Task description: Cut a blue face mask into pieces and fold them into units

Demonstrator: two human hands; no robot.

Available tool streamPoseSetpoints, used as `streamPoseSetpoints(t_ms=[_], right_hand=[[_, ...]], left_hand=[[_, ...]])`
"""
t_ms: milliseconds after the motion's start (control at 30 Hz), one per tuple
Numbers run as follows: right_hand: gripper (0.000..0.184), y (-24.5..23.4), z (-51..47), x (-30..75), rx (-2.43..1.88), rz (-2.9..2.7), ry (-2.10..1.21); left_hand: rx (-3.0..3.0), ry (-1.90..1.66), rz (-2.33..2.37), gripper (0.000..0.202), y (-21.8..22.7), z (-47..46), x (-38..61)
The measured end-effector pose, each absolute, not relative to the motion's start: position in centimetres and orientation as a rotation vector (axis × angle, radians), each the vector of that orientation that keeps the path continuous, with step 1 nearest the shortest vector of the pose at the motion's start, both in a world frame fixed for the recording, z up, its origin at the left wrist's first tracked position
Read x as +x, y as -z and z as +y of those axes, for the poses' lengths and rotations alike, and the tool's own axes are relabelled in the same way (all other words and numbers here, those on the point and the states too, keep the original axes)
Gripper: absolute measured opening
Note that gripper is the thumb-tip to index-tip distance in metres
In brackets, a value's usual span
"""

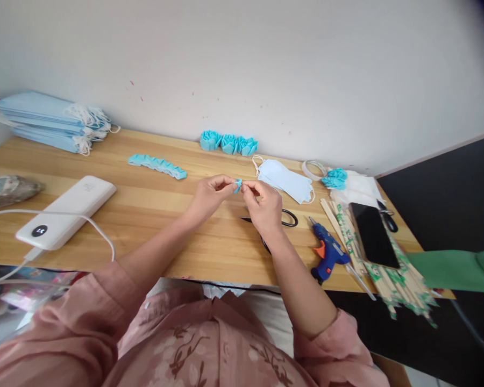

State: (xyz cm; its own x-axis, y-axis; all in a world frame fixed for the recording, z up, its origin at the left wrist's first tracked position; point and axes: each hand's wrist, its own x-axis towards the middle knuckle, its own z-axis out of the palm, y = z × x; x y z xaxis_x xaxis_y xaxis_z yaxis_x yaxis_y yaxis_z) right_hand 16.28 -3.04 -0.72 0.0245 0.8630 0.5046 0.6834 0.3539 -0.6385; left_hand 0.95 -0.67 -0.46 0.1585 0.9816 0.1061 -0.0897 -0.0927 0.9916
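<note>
Above the middle of the wooden table (153,215), my left hand (210,194) and my right hand (264,205) meet, fingers pinched together on a small folded blue piece (237,186). Black scissors (287,219) lie on the table just under and right of my right hand. A few flat blue face masks (285,180) lie beyond my right hand. Three blue folded rosettes (228,143) sit by the wall, and a pleated blue strip (158,165) lies to the left of my hands.
A stack of masks (52,122) sits far left. A white power bank (68,211) with a cable lies at left. At right are a blue glue gun (328,253), wrapped chopsticks (387,269), a black phone (373,234), a tape roll (313,169) and another blue rosette (334,178).
</note>
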Motion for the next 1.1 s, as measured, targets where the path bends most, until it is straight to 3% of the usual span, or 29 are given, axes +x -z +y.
streamPoseSetpoints(t_ms=[367, 600, 1100], right_hand=[[0.018, 0.09, -3.08, 16.89, -1.307, -1.57, -0.322], [0.036, 0.7, -2.48, 16.83, -1.149, -1.513, -0.733], [0.036, 0.79, -2.76, 16.28, -1.185, -1.548, -0.68]], left_hand=[[1.195, -1.189, 0.969, 0.023, 0.61, -0.09, 0.55], [1.21, -1.145, 0.916, 0.025, 0.09, -0.53, 0.72], [1.323, -1.083, 0.906, 0.022, 0.12, -0.5, 0.8]])
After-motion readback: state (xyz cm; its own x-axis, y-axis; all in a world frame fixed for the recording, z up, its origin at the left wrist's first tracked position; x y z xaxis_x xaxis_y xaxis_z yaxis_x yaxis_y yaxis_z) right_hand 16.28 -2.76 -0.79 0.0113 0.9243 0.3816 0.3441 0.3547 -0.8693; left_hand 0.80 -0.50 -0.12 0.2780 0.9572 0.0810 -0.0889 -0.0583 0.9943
